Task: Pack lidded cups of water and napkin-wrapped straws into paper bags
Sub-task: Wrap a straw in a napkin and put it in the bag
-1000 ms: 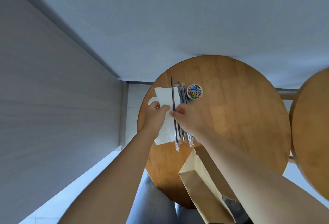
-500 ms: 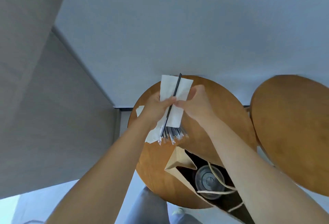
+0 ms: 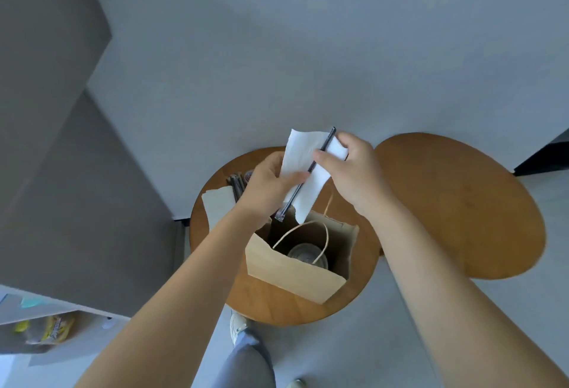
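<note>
Two round wooden tables stand side by side against the pale wall, the nearer table [image 3: 277, 307] carrying the work and the second table [image 3: 462, 203] off to the person's right with its top bare. On the nearer one an open brown paper bag [image 3: 292, 273] stands upright, its twine handle [image 3: 323, 233] looping across the mouth, and down inside it sits a clear lidded cup [image 3: 304, 253]. Both forearms reach out over the bag. The left hand [image 3: 268, 190] and the right hand [image 3: 348, 172] are raised just above the bag's opening, holding a white napkin [image 3: 303, 178] between them with a black straw [image 3: 308, 172] lying slantwise across it; the straw's lower tip pokes out past the paper near the bag's rim. The left thumb and fingers are pinched on the napkin and straw at the middle, and the right thumb and fingers are closed on the napkin's upper edge by the straw's top end. Behind the left wrist, on the tabletop, lie a spare napkin [image 3: 220, 206] and a bunch of dark spare straws [image 3: 237, 182] just beside it.
</note>
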A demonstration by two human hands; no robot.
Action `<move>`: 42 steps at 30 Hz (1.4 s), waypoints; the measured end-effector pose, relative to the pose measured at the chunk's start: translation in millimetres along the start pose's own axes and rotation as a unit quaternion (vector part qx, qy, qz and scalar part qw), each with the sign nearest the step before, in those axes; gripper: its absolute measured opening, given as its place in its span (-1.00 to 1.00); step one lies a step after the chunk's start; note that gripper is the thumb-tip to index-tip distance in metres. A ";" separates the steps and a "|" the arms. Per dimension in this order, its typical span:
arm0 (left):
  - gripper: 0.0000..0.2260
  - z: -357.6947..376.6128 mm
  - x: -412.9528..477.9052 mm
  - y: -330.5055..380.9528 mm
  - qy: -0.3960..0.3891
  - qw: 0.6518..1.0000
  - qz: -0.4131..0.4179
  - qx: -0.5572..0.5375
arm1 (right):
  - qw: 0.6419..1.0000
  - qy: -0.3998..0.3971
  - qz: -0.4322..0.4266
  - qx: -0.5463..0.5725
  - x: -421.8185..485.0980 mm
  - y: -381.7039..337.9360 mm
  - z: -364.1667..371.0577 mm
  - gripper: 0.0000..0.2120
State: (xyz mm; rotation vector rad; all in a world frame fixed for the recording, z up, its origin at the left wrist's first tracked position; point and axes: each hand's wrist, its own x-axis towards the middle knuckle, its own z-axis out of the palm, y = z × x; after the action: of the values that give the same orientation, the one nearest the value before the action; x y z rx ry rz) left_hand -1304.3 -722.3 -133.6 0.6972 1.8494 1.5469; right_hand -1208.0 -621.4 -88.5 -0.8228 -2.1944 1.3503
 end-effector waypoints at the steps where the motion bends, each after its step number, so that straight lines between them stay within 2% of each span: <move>1: -0.85 1.8 -1.9 -7.3 0.044 0.998 -0.012 0.046 | 1.000 0.011 0.001 0.001 -7.2 0.5 -4.8 -0.91; 3: -0.86 -0.7 -5.6 -26.1 0.115 0.979 -0.035 0.166 | 0.999 0.042 -0.002 0.008 -18.0 1.4 -12.5 -0.87; 4: -0.87 -3.4 -7.4 -36.9 0.114 0.962 -0.045 0.242 | 0.998 0.060 -0.004 0.015 -23.3 1.5 -16.7 -0.85; 7: -0.82 -10.8 -7.0 -67.2 -0.008 0.886 -0.056 0.460 | 0.996 0.093 -0.007 0.006 -34.9 2.8 -28.9 -0.85; 10: -0.65 -13.5 -6.9 -78.9 -0.091 0.831 -0.056 0.546 | 0.995 0.080 0.000 -0.052 -41.5 8.7 -37.6 -0.88; 13: -0.25 -16.6 -7.0 -86.9 -0.159 0.760 -0.034 0.629 | 0.994 0.044 0.009 -0.098 -42.6 12.8 -36.7 -0.86; 15: -0.07 -20.0 -8.8 -89.3 -0.184 0.741 -0.043 0.644 | 0.992 0.011 0.019 -0.122 -41.3 17.2 -28.6 -0.88; 18: 0.05 -24.5 -9.8 -89.2 -0.202 0.733 -0.045 0.648 | 0.988 -0.038 0.028 -0.150 -38.2 31.3 -3.0 -0.93; 20: 0.08 -28.1 -8.7 -87.6 -0.207 0.736 -0.044 0.644 | 0.985 -0.059 0.036 -0.158 -38.8 46.3 21.2 -0.95; 25: 0.07 -38.0 -8.5 -88.3 -0.218 0.770 -0.035 0.599 | 0.981 -0.093 0.093 -0.145 -44.5 82.3 65.9 -0.94; 28: -0.01 -46.1 -4.6 -90.6 -0.218 0.793 -0.017 0.569 | 0.970 -0.145 0.165 -0.104 -42.0 87.7 71.8 -0.68; 30: -0.17 -52.2 1.5 -90.3 -0.204 0.831 -0.014 0.517 | 0.971 -0.139 0.163 -0.108 -34.4 82.6 69.4 -0.65; 33: -0.45 -58.0 15.8 -89.1 -0.127 0.917 -0.034 0.376 | 0.984 -0.104 0.093 -0.111 -20.8 62.5 62.7 -0.85; 35: -0.59 -60.8 28.7 -88.8 -0.066 0.945 -0.043 0.318 | 0.988 -0.117 0.062 -0.080 -11.1 42.0 59.7 -0.95; 37: -0.67 -63.6 42.1 -90.5 -0.042 0.952 -0.064 0.296 | 0.984 -0.150 0.036 -0.088 1.3 20.7 58.4 -0.92; 42: -0.74 -70.8 72.6 -103.8 -0.057 0.934 -0.090 0.340 | 0.974 -0.171 0.029 -0.143 49.8 9.0 67.5 -0.93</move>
State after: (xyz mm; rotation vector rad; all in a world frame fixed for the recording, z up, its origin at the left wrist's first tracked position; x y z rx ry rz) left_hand -1406.1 -733.6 -236.4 0.8608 2.2890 0.7094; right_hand -1284.7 -627.7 -123.1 -0.8059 -2.7012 1.2984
